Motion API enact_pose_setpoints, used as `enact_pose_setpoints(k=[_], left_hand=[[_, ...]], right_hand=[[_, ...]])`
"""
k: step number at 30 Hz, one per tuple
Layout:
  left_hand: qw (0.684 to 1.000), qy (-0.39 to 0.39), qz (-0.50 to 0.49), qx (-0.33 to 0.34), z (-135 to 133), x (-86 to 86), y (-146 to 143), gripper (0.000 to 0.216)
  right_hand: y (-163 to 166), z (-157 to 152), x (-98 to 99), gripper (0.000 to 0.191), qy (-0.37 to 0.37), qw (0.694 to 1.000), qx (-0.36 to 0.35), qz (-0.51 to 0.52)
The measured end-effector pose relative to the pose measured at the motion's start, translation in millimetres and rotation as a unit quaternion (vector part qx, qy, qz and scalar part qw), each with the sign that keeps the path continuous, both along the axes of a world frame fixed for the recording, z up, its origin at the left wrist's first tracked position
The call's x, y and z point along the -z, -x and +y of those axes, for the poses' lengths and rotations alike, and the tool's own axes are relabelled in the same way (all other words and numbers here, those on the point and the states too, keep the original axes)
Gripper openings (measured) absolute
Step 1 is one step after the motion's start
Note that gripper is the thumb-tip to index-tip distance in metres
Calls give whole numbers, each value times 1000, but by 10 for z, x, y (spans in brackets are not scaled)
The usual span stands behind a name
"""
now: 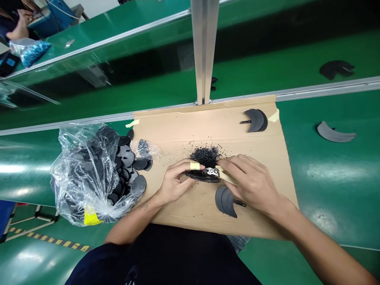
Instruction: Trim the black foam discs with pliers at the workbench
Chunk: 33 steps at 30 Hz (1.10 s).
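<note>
My left hand (175,183) pinches a flat black plastic part (202,176) edge-up over a cardboard sheet (261,158); its thumb wears tan tape. My right hand (251,180) grips a small metal-tipped trimming tool (214,171) with a tan handle, its tip against the part's top edge. A heap of black shavings (207,155) lies just behind the part. Two curved black pieces (227,201) rest on the cardboard below my right hand.
A clear plastic bag (89,174) full of black oval parts lies open at the left. More curved black pieces (257,120) sit at the cardboard's far right corner, and others (335,133) on the green bench. A metal post (204,51) rises behind. Another person's hand (19,25) is far left.
</note>
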<state>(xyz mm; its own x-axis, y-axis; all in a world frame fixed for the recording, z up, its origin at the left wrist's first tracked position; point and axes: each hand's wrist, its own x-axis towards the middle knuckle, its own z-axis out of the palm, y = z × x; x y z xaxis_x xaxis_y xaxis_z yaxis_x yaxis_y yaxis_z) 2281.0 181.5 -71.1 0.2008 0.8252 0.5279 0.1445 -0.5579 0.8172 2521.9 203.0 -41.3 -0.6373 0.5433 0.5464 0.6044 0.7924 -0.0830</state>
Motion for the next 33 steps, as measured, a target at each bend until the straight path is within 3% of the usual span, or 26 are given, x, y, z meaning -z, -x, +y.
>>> enact_pose_setpoints(k=[9, 14, 19, 24, 27, 33], left_hand=[[1000, 1, -4, -1, -13, -6, -57, 19], [997, -6, 76, 7, -18, -83, 28, 27], [993, -37, 116, 1, 11, -143, 101, 30], [991, -68, 111, -8, 63, -106, 62, 25], [993, -68, 93, -15, 135, -55, 4, 23], [998, -23, 45, -33, 300, 28, -83, 24]], right_hand=[[-1, -13, -45, 24, -44, 999, 11, -16], [-72, 26, 2, 29, 18, 1000, 0, -12], [-122, 63, 14, 20, 69, 997, 24, -19], [-127, 47, -33, 13, 110, 993, 34, -11], [-99, 34, -58, 25, 143, 989, 27, 18], [-44, 100, -90, 27, 121, 990, 67, 19]])
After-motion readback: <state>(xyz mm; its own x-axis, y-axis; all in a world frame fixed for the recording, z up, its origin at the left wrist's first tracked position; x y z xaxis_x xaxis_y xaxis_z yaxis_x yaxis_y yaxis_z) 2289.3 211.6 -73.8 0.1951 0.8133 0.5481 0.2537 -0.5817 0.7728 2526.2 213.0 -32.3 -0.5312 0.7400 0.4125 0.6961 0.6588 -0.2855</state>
